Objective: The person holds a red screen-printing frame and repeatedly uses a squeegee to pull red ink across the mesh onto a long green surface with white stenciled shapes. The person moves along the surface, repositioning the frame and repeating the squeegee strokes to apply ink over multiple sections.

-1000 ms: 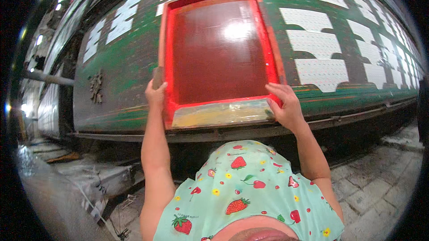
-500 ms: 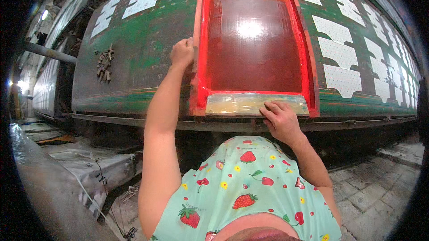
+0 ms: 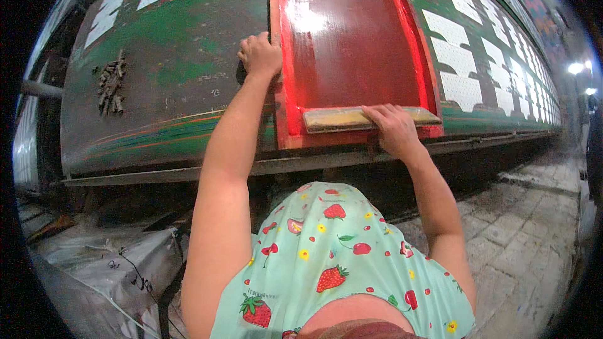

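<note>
"Sticks, short and dark, lie heaped toward the left end of the worktop. What's next across?"

"The left hand, at the outer left rail of the red frame. Its fingers are curled against that rail; their tips are hidden, so I can't tell whether they clamp it."

"Which way does the frame point?"

"Its long axis runs away from the worktop's near edge, the far end leaning a little left. It lies flat on the worktop, with its near end close to that edge."

"And how does it look?"

"Shallow, like a tray: worn reddish-brown rails outside, bright red smeared along the inner walls. Within them is a smooth dark red panel, with white glare at its upper left."

"Anything else in it?"

"1 flat bar across the near end, its long axis running left to right, crosswise to the frame. It's dull yellow with a greyish upper edge."

"Who has that?"

"The right hand. Its fingers are clamped on the bar, right of the middle."

"And farther right?"

"White cut pieces, faintly speckled, flat on the worktop in rows, with curved notches in their sides."
</note>
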Tool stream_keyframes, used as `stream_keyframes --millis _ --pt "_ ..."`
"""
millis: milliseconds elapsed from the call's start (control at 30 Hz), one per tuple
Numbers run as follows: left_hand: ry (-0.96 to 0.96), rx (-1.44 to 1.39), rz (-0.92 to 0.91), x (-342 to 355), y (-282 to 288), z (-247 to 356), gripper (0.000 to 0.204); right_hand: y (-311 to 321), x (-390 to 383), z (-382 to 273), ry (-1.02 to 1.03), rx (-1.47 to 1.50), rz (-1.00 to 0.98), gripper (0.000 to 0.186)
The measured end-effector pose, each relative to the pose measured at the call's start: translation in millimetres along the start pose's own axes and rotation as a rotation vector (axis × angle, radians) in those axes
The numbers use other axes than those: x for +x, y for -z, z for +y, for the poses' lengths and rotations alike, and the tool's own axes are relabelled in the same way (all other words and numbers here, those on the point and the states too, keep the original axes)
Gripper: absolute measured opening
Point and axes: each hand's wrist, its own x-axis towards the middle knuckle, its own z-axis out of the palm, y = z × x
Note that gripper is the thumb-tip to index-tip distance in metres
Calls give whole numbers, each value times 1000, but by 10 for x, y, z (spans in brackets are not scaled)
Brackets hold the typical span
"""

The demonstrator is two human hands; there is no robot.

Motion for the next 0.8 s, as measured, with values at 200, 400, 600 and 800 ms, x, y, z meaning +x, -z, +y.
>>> stream_keyframes --millis 200,400,600,800 --pt "-111 -9 104 -26 -14 -9 46 247 373 114 -150 48 -227 41" --pt "-152 -27 87 -13 11 -3 45 280 139 -112 -152 64 -219 47" --pt "-128 -30 69 -45 17 16 45 -91 -31 -294 -60 28 -18 46" --pt "-166 -24 143 -27 -56 -60 40 -268 203 -27 32 16 168 49"
